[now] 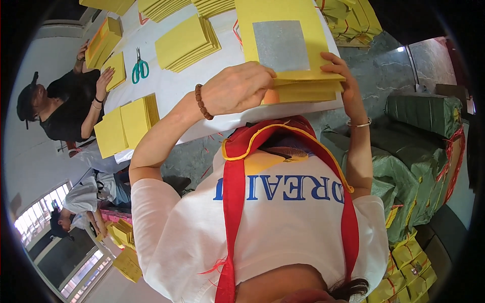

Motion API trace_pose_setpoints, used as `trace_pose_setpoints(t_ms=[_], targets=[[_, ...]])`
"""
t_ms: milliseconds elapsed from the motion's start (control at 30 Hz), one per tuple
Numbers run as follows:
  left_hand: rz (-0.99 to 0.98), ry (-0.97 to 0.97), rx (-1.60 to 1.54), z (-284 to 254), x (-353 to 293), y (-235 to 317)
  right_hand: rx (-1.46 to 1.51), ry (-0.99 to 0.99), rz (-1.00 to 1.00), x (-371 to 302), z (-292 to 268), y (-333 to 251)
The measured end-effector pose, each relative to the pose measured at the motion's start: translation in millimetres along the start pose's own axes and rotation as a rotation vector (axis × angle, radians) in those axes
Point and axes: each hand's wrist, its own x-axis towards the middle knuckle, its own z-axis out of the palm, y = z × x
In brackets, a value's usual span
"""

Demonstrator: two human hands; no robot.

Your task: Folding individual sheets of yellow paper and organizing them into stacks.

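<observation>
In front of me, at the near edge of the table, lies a thick stack of yellow joss paper (317,38) with a silver square (282,44) on its top sheet. My left hand (242,90), with a brown bead bracelet at the wrist, is closed at the stack's near left corner, its fingers curled on the paper. What its fingertips pinch is partly hidden. My right hand (346,83) wraps round the near right corner, fingers on top of the sheets. Between my hands the upper sheets part slightly from those below. An orange patch (270,96) shows beneath my left fingers.
More yellow paper stacks (184,43) lie on the white-covered table (174,93), with green-handled scissors (140,68) at the left. A co-worker (65,108) handles yellow paper at the left edge; another person (83,194) works farther off. Green wrapped bundles (414,156) stand at the right.
</observation>
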Motion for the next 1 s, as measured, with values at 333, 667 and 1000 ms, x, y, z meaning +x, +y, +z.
trace_pose_setpoints(t_ms=[333,667,1000], targets=[[-0.231,0.196,-0.171,1.9,-11.3,0.6,-0.027,0.076,0.101,3.8,5.9,11.6],[-0.142,0.429,0.474,26.1,-9.8,-21.8,-0.156,0.101,0.004,5.8,-0.8,15.7],[-0.062,0.382,0.495,7.7,-21.0,25.0,-0.624,-0.13,-0.256,8.0,-0.4,-29.8]])
